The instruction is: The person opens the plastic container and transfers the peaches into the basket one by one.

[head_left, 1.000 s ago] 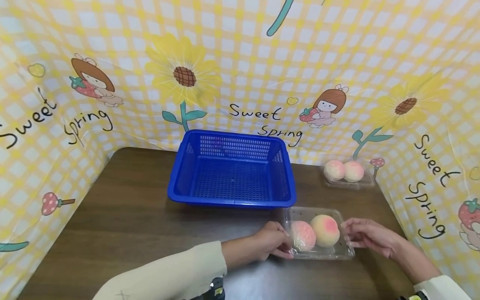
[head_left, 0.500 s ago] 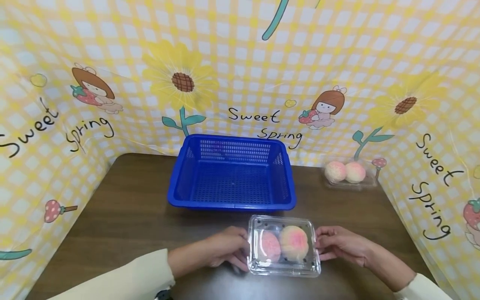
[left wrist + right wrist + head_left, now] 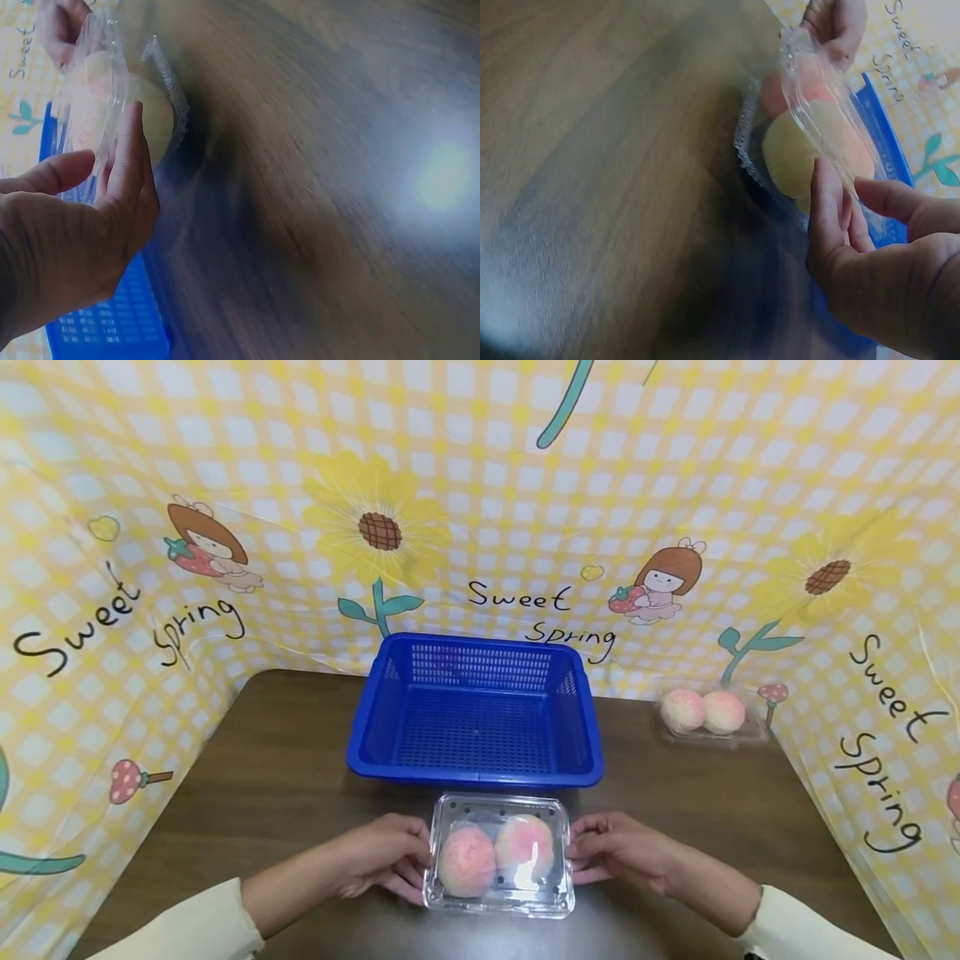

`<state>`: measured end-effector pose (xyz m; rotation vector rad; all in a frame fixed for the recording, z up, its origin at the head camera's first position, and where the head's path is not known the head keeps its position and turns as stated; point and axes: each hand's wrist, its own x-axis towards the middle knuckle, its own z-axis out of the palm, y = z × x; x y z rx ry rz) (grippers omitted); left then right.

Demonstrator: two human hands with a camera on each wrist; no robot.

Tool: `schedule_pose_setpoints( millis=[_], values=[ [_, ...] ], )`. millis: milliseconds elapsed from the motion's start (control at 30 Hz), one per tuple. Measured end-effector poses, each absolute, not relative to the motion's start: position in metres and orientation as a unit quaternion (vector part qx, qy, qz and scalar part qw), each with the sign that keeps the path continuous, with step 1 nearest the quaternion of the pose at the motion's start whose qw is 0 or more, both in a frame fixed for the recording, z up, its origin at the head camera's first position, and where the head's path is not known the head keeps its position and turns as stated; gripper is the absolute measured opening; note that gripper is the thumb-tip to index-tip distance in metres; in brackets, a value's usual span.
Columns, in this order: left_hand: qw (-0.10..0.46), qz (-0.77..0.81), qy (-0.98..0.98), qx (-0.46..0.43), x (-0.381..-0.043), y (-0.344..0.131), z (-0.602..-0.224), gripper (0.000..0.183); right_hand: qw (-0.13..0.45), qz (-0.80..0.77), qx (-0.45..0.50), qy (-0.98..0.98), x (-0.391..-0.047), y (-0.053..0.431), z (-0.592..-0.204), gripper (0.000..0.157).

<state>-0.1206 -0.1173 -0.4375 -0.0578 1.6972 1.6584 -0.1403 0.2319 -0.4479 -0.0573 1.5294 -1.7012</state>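
A clear plastic clamshell box (image 3: 517,907) with two pink-and-cream peaches (image 3: 467,862) inside is between both hands, in front of the basket. My left hand (image 3: 382,856) holds its left end, thumb at the upper edge and fingers along the side. At the opposite end, my right hand (image 3: 626,852) pinches the rim between thumb and fingers. The left wrist view has the left thumb and fingers (image 3: 129,161) at the lid's edge. From the right wrist, a pale peach (image 3: 799,150) shows through the plastic, above the bulging lower half.
Behind the box stands a blue slotted plastic basket (image 3: 480,777) with nothing in it. At the back right of the brown wooden table (image 3: 247,760) lies another clear box (image 3: 738,739) with two peaches (image 3: 723,712). A yellow checked cloth (image 3: 510,502) encloses the back and sides.
Both hands have carried the box of peaches leftward, from right of the basket to in front of it. The basket and the other box stay put.
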Motion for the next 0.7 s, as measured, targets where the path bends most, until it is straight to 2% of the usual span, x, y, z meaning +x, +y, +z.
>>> schedule_pose_setpoints(
  millis=[700],
  values=[
    [0.374, 0.648, 0.663, -0.023, -0.128, -0.133, -0.448, 0.009, 0.362, -0.696, 0.018, 0.620, -0.140, 0.213, -0.464, 0.024]
  ],
)
